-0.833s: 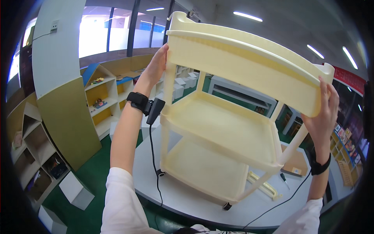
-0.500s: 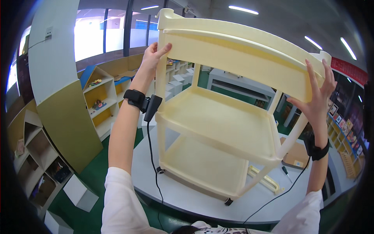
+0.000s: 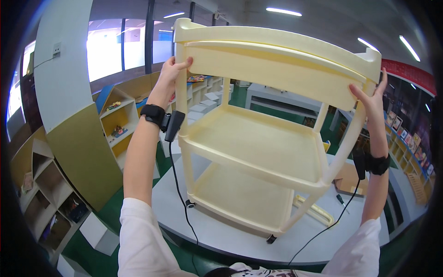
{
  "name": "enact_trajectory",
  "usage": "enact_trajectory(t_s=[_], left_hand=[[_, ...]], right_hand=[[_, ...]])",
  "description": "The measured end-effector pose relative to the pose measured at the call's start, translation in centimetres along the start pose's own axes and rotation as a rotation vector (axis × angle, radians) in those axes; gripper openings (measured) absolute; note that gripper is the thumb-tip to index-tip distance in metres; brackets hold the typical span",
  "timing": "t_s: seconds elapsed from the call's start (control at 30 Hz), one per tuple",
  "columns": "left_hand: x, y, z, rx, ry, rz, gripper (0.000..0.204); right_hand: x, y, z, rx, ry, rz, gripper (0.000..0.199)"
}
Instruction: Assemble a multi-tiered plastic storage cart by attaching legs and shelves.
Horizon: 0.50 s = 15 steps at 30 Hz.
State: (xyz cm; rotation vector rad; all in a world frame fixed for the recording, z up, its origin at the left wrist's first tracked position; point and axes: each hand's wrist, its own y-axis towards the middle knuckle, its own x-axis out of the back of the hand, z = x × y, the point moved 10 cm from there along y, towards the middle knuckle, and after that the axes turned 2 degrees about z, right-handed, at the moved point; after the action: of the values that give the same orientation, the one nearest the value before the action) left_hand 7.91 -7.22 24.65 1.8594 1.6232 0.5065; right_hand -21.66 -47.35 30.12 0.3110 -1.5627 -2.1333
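Note:
A cream plastic three-tier trolley [image 3: 258, 134] stands upright on a table, with black casters under its lowest shelf. At its upper left corner my left hand [image 3: 171, 76] grips the post, thumb against the front and the other fingers mostly hidden behind. My right hand [image 3: 373, 102] holds the upper right corner, its thumb pressed to the front panel and its fingers round the outer side. A deep front panel [image 3: 272, 69] hides the inside of the top tier. The middle shelf [image 3: 258, 143] and the bottom shelf [image 3: 240, 198] carry nothing.
On the grey table [image 3: 221, 247], right of the trolley, lie a cream plastic handle-shaped piece [image 3: 318, 214], a screwdriver [image 3: 340, 199] and a cardboard box [image 3: 350, 179]. Cables hang from both wrist straps. House-shaped shelves [image 3: 121, 120] and white blocks [image 3: 99, 233] stand left.
My right hand's spread fingers have closed round the upper right corner. The trolley's top has shifted left in the picture, and my left hand has stayed on its corner.

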Motion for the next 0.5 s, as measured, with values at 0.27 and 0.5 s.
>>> enact_trajectory(t_s=[0.27,0.5], left_hand=[[0.1,0.7,0.9,0.024,-0.015,-0.003,0.044],[1.1,1.7,1.5,0.036,0.14,-0.044,0.048]], right_hand=[[-1.7,-1.4,-1.6,-0.177,0.163,0.301,0.055],[-2.4,-1.2,-1.3,-0.178,0.095,0.329,0.032]])
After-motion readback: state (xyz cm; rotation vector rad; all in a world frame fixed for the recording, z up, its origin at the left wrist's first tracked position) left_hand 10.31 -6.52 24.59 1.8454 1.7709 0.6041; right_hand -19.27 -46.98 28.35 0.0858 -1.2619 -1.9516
